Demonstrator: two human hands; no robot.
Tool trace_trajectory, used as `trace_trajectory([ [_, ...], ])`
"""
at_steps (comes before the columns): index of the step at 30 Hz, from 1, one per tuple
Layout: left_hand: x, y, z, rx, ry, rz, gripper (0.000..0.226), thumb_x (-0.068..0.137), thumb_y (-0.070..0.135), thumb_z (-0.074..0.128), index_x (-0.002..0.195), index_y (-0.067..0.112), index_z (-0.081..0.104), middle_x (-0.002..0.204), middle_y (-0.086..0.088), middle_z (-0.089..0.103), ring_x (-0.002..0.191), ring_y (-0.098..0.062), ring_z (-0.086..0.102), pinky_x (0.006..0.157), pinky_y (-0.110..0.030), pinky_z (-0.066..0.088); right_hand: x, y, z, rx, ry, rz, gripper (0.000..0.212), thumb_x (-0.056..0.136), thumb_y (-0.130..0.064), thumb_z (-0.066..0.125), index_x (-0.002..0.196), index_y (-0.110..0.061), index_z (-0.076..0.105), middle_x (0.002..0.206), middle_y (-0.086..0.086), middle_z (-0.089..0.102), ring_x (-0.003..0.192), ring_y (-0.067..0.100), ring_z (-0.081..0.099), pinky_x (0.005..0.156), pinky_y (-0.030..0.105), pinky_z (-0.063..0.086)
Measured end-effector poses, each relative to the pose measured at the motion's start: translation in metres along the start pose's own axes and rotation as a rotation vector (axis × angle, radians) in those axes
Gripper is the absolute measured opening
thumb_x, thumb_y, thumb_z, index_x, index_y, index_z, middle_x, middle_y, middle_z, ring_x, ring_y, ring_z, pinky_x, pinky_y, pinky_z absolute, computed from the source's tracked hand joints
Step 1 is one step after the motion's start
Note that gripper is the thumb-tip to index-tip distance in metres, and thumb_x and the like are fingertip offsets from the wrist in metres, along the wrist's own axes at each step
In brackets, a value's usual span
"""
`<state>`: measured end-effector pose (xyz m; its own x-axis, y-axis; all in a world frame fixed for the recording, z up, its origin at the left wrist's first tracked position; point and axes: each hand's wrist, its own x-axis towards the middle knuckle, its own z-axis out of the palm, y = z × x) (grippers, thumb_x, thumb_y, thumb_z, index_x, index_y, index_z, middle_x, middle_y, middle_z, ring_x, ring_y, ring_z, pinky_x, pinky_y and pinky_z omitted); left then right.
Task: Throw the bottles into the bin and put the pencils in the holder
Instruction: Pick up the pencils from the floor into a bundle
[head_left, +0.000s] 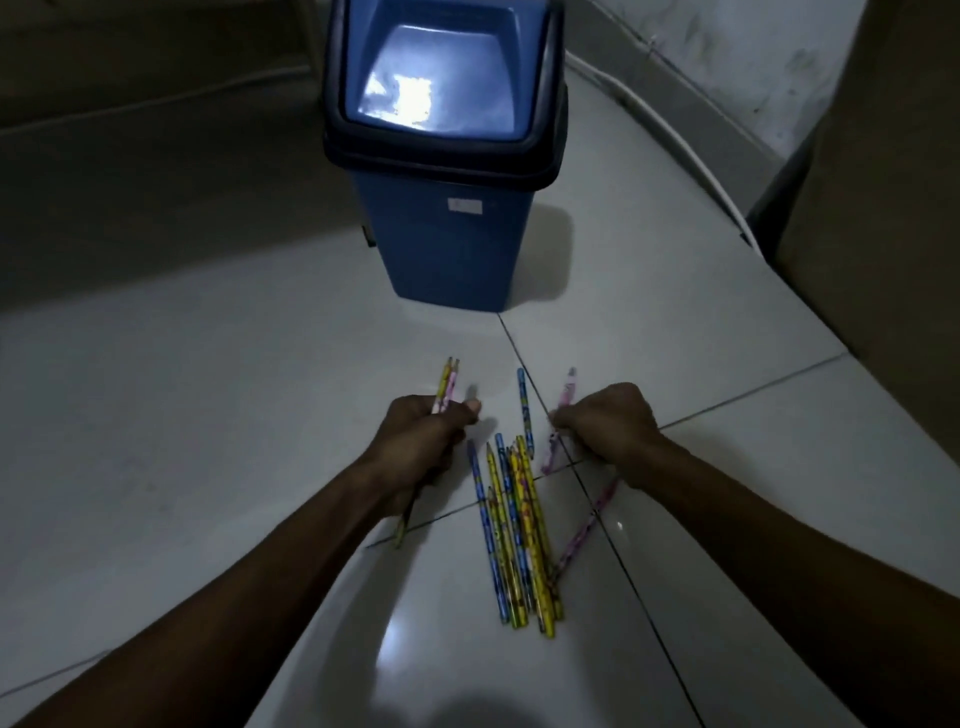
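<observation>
Holding two pencils, the left hand (423, 426) has its fingers curled tight around them. These held pencils (448, 382), one yellow and one pink, stick out past the fingers and point away from the person, toward the bin (441, 244). Their other ends poke out under the wrist, near the floor.

On the other side, the right hand (605, 423) is curled too, with its knuckles up. It pinches a pink pencil (566, 392) that points up and away, with its lower end showing under the fingers. Whether that hand grips anything more, I cannot tell.

Between the two hands lies a pile of pencils (519, 530) on the white tiled floor (260, 415). They are blue and yellow, and they lie side by side, long ways from near the person to far. One blue pencil (524, 410) lies a bit farther out, just beyond the pile. A purple pencil (587, 525) lies slanted, touching the right side of the pile.

Farther off, the blue bin stands upright on the floor with its dark swing lid closed.
</observation>
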<state>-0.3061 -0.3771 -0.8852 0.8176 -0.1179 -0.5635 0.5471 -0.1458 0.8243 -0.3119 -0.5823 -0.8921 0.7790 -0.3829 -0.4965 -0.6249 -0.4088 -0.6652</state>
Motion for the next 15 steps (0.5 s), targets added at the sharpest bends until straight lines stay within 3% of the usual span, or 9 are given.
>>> trace_trajectory([
  [3,-0.007,-0.005,0.026,-0.048,-0.124,0.001,0.033,0.086,0.031,0.072,0.084,-0.002,0.067,0.058,-0.019,0.051,0.042,-0.019,0.040,0.043,-0.022,0.029,-0.036,-0.004,0.010,0.061,-0.207,-0.148,0.019,0.074,-0.017,0.077,0.064,-0.002,0.073,0.051,0.007,0.063,0.044,0.014,0.057,0.043,0.019,0.040],
  [6,-0.014,-0.010,0.043,-0.042,-0.182,0.031,0.047,0.081,0.034,0.073,0.085,-0.013,0.068,0.073,-0.032,0.060,0.065,-0.033,0.051,0.059,-0.038,0.037,-0.054,0.004,0.013,0.077,-0.217,-0.162,0.017,0.074,-0.014,0.075,0.067,0.001,0.073,0.049,0.005,0.062,0.043,0.009,0.057,0.044,0.018,0.040],
  [7,-0.014,-0.013,0.047,-0.039,-0.176,0.042,0.044,0.083,0.031,0.071,0.084,-0.013,0.068,0.071,-0.031,0.062,0.064,-0.030,0.054,0.061,-0.034,0.039,-0.057,0.008,0.011,0.088,-0.223,-0.155,0.017,0.074,-0.016,0.076,0.068,0.000,0.074,0.051,0.005,0.063,0.044,0.010,0.058,0.046,0.019,0.040],
  [10,-0.016,-0.015,0.054,-0.049,-0.089,0.039,0.030,0.096,0.017,0.058,0.076,-0.003,0.067,0.052,-0.006,0.060,0.036,-0.009,0.051,0.040,-0.013,0.036,-0.063,0.023,0.000,0.094,-0.207,-0.120,0.026,0.071,-0.031,0.082,0.062,-0.008,0.074,0.055,0.006,0.067,0.050,0.015,0.063,0.046,0.022,0.043],
  [13,-0.019,-0.012,0.054,-0.100,-0.033,0.015,0.031,0.100,0.018,0.050,0.080,-0.001,0.063,0.061,-0.013,0.060,0.033,-0.008,0.053,0.034,-0.013,0.036,-0.054,0.051,-0.011,-0.123,0.003,0.014,0.031,0.066,-0.041,0.081,0.064,-0.011,0.072,0.063,0.006,0.071,0.060,0.021,0.069,0.055,0.028,0.055],
  [15,-0.022,-0.011,0.051,-0.103,-0.019,0.026,0.033,0.101,0.022,0.048,0.078,0.002,0.061,0.060,-0.015,0.060,0.033,-0.011,0.053,0.033,-0.013,0.034,-0.053,0.065,-0.014,-0.252,0.065,0.104,0.048,0.058,-0.054,0.077,0.075,-0.010,0.072,0.075,0.012,0.073,0.069,0.027,0.071,0.061,0.030,0.056],
])
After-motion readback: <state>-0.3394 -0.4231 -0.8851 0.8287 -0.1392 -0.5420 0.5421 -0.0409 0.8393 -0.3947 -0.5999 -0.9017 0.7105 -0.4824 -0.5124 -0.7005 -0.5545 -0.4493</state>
